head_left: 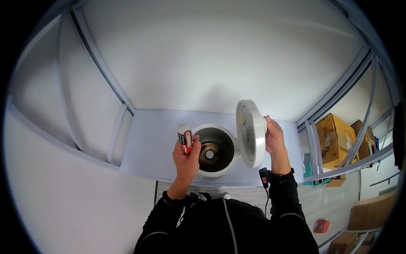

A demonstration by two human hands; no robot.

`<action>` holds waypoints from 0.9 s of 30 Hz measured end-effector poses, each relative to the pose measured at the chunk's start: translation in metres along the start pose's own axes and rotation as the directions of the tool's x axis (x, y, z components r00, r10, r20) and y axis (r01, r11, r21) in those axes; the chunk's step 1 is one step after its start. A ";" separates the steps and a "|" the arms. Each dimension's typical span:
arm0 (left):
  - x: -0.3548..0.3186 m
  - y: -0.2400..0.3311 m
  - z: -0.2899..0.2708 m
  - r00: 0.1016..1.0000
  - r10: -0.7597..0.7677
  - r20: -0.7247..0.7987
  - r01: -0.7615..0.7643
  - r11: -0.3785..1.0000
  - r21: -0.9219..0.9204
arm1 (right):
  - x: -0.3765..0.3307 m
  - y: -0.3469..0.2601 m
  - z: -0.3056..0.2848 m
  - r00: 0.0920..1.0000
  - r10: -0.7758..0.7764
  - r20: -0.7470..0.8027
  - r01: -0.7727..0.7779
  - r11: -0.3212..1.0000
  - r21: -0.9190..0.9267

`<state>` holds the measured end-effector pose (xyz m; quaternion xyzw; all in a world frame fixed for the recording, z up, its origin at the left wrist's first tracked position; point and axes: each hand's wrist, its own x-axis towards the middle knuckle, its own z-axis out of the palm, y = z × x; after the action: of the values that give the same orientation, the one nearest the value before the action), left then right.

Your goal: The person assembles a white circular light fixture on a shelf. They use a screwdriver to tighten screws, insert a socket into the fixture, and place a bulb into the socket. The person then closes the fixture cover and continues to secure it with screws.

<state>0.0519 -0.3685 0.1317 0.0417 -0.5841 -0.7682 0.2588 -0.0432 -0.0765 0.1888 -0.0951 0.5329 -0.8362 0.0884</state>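
Observation:
A white rice cooker (201, 173) stands on the table, its lid swung up to the right. Its dark, brown-stained inside shows a round silvery piece (209, 154) at the bottom. My left hand (186, 160) is closed round a tool with a red, black and white handle (185, 137), held over the cooker's left rim; its lower part is hidden by my fingers. My right hand (275, 137) grips the outer side of the upright lid (249, 133), its fingers partly hidden behind it.
The pale table (148, 139) meets a white wall at the back, with grey frame posts on both sides. A black cable plug (264, 178) hangs by my right wrist. Cardboard boxes (336, 139) stand at the right, and a red object (322, 226) lies on the floor.

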 end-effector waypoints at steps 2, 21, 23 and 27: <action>0.001 0.000 0.004 1.000 -0.024 0.011 0.024 1.000 0.012 | -0.002 -0.002 0.005 0.995 0.023 -0.092 -0.019 0.998 0.054; -0.034 0.000 0.087 0.899 -0.013 0.438 -0.056 0.988 0.145 | -0.001 -0.008 -0.034 0.999 0.008 0.043 -0.014 0.989 0.149; -0.037 0.007 0.095 0.869 -0.047 0.492 -0.047 0.983 0.176 | 0.005 -0.010 -0.042 0.986 -0.013 0.164 -0.020 0.981 0.195; -0.039 0.008 0.107 0.848 -0.051 0.528 -0.073 0.974 0.213 | 0.010 -0.006 -0.035 1.000 0.002 0.005 -0.003 0.988 0.157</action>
<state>0.0492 -0.2589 0.1630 -0.1461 -0.7160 -0.6772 0.0856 -0.0623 -0.0458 0.1801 -0.0891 0.4651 -0.8753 0.0979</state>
